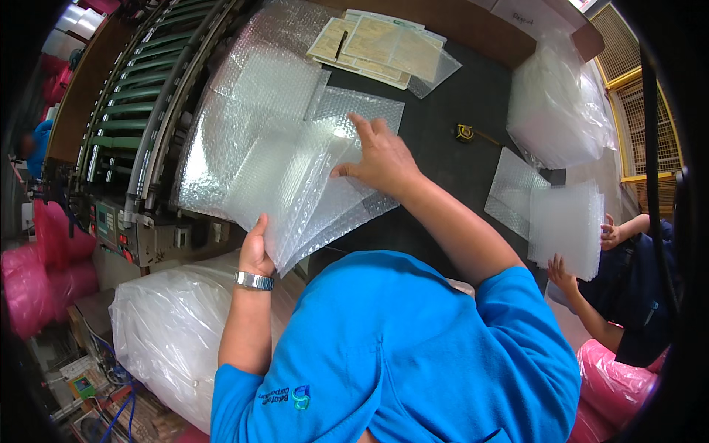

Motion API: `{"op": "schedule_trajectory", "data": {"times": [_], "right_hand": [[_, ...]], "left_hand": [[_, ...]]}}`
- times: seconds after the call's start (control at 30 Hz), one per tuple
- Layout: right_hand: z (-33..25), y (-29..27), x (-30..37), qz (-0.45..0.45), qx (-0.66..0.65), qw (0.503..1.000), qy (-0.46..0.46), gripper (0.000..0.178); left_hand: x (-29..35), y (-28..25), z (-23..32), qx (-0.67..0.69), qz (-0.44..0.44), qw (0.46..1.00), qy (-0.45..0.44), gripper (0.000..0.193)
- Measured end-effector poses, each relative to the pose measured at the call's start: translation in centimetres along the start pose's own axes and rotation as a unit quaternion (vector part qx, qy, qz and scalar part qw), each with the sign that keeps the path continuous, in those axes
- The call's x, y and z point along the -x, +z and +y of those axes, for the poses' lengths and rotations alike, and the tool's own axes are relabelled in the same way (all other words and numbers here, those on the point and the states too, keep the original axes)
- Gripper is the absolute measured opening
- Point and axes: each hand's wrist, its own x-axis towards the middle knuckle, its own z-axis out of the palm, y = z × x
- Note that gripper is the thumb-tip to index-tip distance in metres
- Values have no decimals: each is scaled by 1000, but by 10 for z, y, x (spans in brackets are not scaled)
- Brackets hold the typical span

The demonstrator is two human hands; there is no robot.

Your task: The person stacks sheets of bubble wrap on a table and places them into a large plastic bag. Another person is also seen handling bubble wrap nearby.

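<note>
Dark tabletop (436, 173), hands (388, 160) (255, 255) at bubble wrap (284, 184)

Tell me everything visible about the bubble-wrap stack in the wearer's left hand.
The bubble-wrap stack is clear, shiny and dimpled, apparently plastic, with thin layers showing along its right edge. It lies slantwise over other bubble-wrap sheets. The left hand grips its near corner; the right hand, spread open, is at its right edge, contact unclear.

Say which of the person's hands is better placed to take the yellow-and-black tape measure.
Probably the right hand: it is nearer the tape measure, its thumb and fingers spread apart. The left hand is farther away and holds the bubble wrap.
</note>
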Motion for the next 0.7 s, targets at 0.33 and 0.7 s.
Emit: {"op": "schedule_trajectory", "data": {"times": [0.33, 0.7], "right_hand": [[16, 19, -1, -358, -183, 914, -41, 51], [6, 22, 26, -493, -547, 638, 225, 22]], "left_hand": [[-1, 15, 0, -19, 12, 999, 23, 46], [-19, 15, 5, -77, -11, 995, -61, 42]]}}
